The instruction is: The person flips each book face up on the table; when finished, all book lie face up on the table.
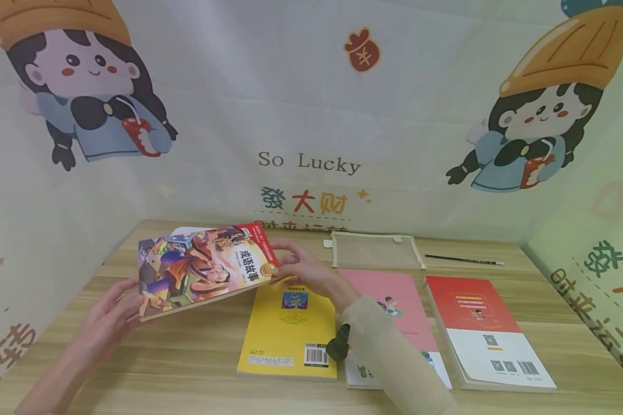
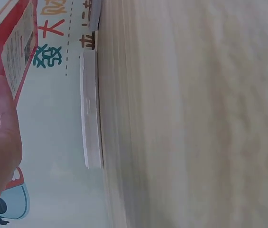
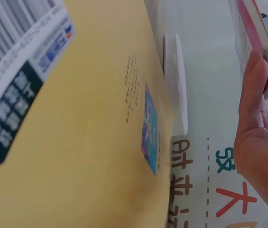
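Note:
A storybook (image 1: 207, 268) with a colourful illustrated cover is held up above the left part of the table, tilted, its cover facing up. My left hand (image 1: 115, 305) grips its lower left edge; in the left wrist view, that hand's fingers (image 2: 4, 102) lie against the book's red-and-white back cover (image 2: 17, 52). At the opposite end my right hand (image 1: 306, 268) pinches the right edge, and the right wrist view shows the fingers (image 3: 254, 85) on both sides of the book (image 3: 254, 38). A yellow book (image 1: 291, 331) lies on the table below the right hand.
Right of the yellow book lie a pink-and-white book (image 1: 384, 288) and a red-and-white book (image 1: 488, 323). Behind them are a mesh zip pouch (image 1: 376, 252) and a black pencil (image 1: 462, 259). A flat white thing (image 2: 91, 109) rests on the wooden table (image 1: 187, 369) behind the held book.

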### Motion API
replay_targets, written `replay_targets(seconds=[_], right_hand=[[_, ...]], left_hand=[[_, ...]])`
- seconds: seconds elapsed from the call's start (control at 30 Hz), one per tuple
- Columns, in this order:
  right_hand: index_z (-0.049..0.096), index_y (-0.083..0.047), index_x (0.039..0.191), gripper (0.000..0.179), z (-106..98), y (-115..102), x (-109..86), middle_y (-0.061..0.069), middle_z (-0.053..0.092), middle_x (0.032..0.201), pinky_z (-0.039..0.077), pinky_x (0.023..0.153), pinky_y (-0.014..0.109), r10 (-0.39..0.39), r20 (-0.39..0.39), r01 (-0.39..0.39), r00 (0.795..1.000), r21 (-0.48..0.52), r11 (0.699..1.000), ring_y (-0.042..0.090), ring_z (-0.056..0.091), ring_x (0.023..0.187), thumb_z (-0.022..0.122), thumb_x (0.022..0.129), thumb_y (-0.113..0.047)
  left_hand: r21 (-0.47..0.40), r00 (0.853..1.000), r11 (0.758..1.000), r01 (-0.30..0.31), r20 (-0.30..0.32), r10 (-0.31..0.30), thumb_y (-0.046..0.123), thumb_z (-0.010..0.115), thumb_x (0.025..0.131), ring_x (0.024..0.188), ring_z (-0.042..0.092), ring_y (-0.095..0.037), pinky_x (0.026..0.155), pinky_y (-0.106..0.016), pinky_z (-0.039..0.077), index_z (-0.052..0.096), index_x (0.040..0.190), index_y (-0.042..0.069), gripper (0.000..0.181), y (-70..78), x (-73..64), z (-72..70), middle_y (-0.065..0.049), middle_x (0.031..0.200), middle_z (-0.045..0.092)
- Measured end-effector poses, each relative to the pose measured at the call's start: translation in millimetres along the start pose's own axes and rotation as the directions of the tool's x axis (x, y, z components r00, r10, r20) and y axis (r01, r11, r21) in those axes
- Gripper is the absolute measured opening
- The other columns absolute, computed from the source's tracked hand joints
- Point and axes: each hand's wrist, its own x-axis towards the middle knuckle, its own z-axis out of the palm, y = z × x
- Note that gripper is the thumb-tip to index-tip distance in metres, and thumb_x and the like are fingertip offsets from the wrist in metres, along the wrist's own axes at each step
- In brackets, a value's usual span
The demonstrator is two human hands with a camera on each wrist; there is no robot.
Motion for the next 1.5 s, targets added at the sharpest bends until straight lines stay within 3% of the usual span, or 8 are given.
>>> replay_targets(seconds=[0.13, 0.27, 0.4, 0.57, 0.73, 0.97, 1.27, 1.5], right_hand=[[0.039, -0.015, 0.129, 0.056, -0.8, 1.9, 0.4, 0.015, 0.057, 0.097, 0.045, 0.080, 0.045, 0.015, 0.032, -0.016, 0.999, 0.054, 0.998, 0.028, 0.061, 0.081, 0.056, 0.080, 0.004], [0.039, -0.014, 0.130, 0.055, -1.2, 3.6, 1.8, 0.015, 0.057, 0.097, 0.045, 0.080, 0.045, 0.025, 0.068, -0.029, 0.997, 0.060, 0.998, 0.027, 0.061, 0.080, 0.054, 0.081, 0.006], [0.039, -0.012, 0.131, 0.054, -1.9, 4.2, 1.8, 0.015, 0.056, 0.099, 0.046, 0.078, 0.044, 0.019, 0.102, -0.023, 0.995, 0.041, 0.999, 0.026, 0.060, 0.079, 0.050, 0.081, 0.007], [0.041, -0.011, 0.129, 0.050, -1.8, 4.7, 1.7, 0.018, 0.057, 0.102, 0.045, 0.080, 0.046, 0.035, 0.076, -0.038, 0.997, 0.040, 0.998, 0.027, 0.061, 0.078, 0.046, 0.083, 0.005], [0.047, -0.007, 0.122, 0.037, 1.7, 6.4, 3.8, 0.017, 0.057, 0.101, 0.046, 0.080, 0.042, 0.073, -0.069, -0.067, 0.995, 0.093, 0.993, 0.024, 0.061, 0.075, 0.048, 0.085, -0.003], [0.050, -0.005, 0.119, 0.031, 13.9, 12.7, 11.0, 0.014, 0.059, 0.097, 0.051, 0.069, 0.031, 0.077, -0.305, -0.039, 0.949, 0.128, 0.991, 0.019, 0.061, 0.072, 0.052, 0.088, -0.011], [0.041, 0.001, 0.120, 0.042, 32.4, 19.4, 23.1, 0.017, 0.059, 0.096, 0.049, 0.075, 0.032, 0.032, -0.394, 0.059, 0.919, 0.216, 0.975, 0.023, 0.061, 0.079, 0.056, 0.081, 0.004], [0.043, 0.000, 0.115, 0.040, 46.2, 24.7, 30.5, 0.015, 0.056, 0.101, 0.048, 0.078, 0.031, 0.033, -0.459, 0.078, 0.888, 0.220, 0.972, 0.023, 0.059, 0.088, 0.057, 0.078, 0.007]], left_hand=[[-0.046, 0.995, 0.997, 0.060, -0.081, -0.063, -0.002, 0.033, 0.093, 0.092, 0.058, -0.014, 0.079, -0.023, 0.045, 0.041, 0.118, 0.020, 0.033, 0.9, 1.3, -6.2, -0.003, 0.102, 0.060], [-0.129, 0.988, 0.991, 0.048, -0.137, -0.065, -0.004, 0.034, 0.093, 0.088, 0.059, -0.016, 0.076, -0.024, 0.047, 0.038, 0.120, 0.020, 0.036, 2.0, 4.1, -12.9, -0.006, 0.097, 0.062], [-0.130, 0.986, 0.990, 0.056, -0.150, -0.075, -0.006, 0.036, 0.091, 0.086, 0.060, -0.017, 0.075, -0.024, 0.048, 0.035, 0.121, 0.023, 0.041, 3.7, 5.2, -18.5, -0.006, 0.096, 0.061], [-0.043, 0.993, 0.995, 0.090, -0.069, -0.093, -0.006, 0.035, 0.092, 0.088, 0.059, -0.018, 0.076, -0.026, 0.047, 0.042, 0.122, 0.023, 0.042, 3.1, 2.8, -25.1, -0.005, 0.100, 0.059], [0.084, 0.992, 0.989, 0.118, 0.038, -0.122, -0.007, 0.031, 0.092, 0.094, 0.057, -0.017, 0.079, -0.029, 0.046, 0.048, 0.122, 0.018, 0.043, 1.9, 0.5, -30.6, -0.001, 0.110, 0.056], [0.250, 0.962, 0.944, 0.215, 0.114, -0.249, -0.006, 0.039, 0.090, 0.098, 0.056, -0.019, 0.083, -0.030, 0.044, 0.044, 0.126, 0.020, 0.045, 5.2, -4.2, -33.1, 0.000, 0.110, 0.057], [0.361, 0.898, 0.880, 0.308, 0.194, -0.394, 0.000, 0.038, 0.092, 0.101, 0.053, -0.028, 0.084, -0.038, 0.043, 0.029, 0.137, 0.019, 0.050, 11.7, -9.2, -35.7, -0.004, 0.114, 0.055], [0.432, 0.873, 0.848, 0.308, 0.227, -0.432, -0.003, 0.043, 0.089, 0.098, 0.054, -0.030, 0.083, -0.036, 0.042, 0.023, 0.138, 0.017, 0.057, 14.6, -10.9, -37.1, -0.016, 0.111, 0.054]])
